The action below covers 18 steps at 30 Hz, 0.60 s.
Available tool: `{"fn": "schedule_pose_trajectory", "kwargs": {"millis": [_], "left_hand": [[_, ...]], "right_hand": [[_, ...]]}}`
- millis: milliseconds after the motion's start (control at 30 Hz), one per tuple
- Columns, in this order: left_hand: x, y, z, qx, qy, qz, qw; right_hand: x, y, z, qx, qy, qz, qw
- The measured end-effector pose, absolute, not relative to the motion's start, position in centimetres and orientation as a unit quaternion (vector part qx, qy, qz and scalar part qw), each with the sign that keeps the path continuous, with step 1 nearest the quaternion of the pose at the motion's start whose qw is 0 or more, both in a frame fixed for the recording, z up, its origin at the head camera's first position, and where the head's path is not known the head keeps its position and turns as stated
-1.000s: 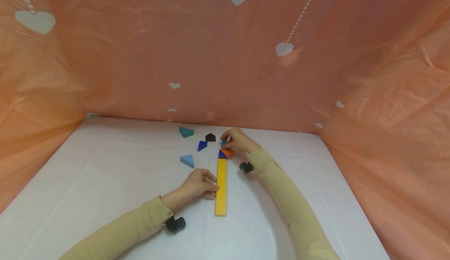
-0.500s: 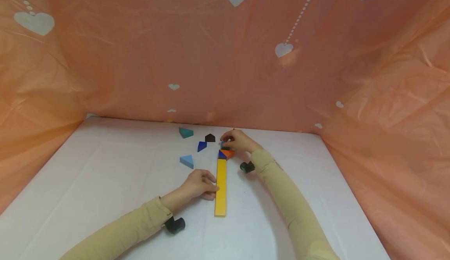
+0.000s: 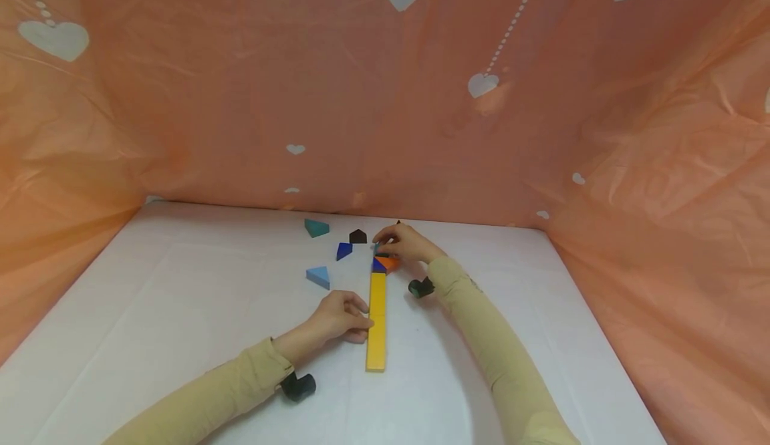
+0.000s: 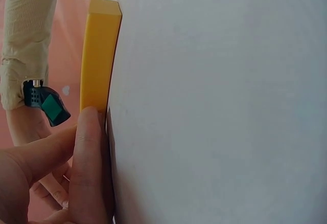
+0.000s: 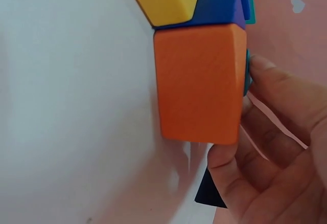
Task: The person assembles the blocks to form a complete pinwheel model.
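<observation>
"Orange sheeting [image 3: 337,97] printed with pale hearts backs our white-covered tabletop [image 3: 180,311]. What is laid out?"

"We have two flat yellow rectangular bars [image 3: 377,291] end to end, pointing toward the tabletop's far edge. At their far end sit a dark-blue triangular block [image 5: 219,5] and a smooth orange block [image 5: 199,83]."

"State of our hands?"

"Our left hand [image 3: 337,317] rests its fingertips against the bars' left side; we see nothing pinched there. Our right hand [image 3: 406,243] pinches a small teal block [image 3: 377,248] just beyond the dark-blue triangular block, near the far edge. Its full shape is hidden, and we cannot tell whether it touches the row."

"Which step is this?"

"We judge it to be seating the teal block at the row's head, with our left hand steadying the bars."

"And the next move?"

"It calls for confirming flush contact before release, without nudging the orange block."
</observation>
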State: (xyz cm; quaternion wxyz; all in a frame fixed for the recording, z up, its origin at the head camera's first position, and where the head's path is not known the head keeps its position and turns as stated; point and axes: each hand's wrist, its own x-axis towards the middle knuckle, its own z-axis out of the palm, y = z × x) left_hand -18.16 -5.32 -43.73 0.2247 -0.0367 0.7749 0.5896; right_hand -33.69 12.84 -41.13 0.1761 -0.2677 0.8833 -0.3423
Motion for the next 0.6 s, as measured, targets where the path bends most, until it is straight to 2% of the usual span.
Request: {"fn": "schedule_pose_trajectory", "kwargs": {"millis": [600], "left_hand": [[-18.27, -5.42, -44.11, -0.030, 0.764, 0.604, 0.225]], "right_hand": [[-33.19, 12.75, -41.12, -0.264, 0.880, -0.352, 0.179]]}}
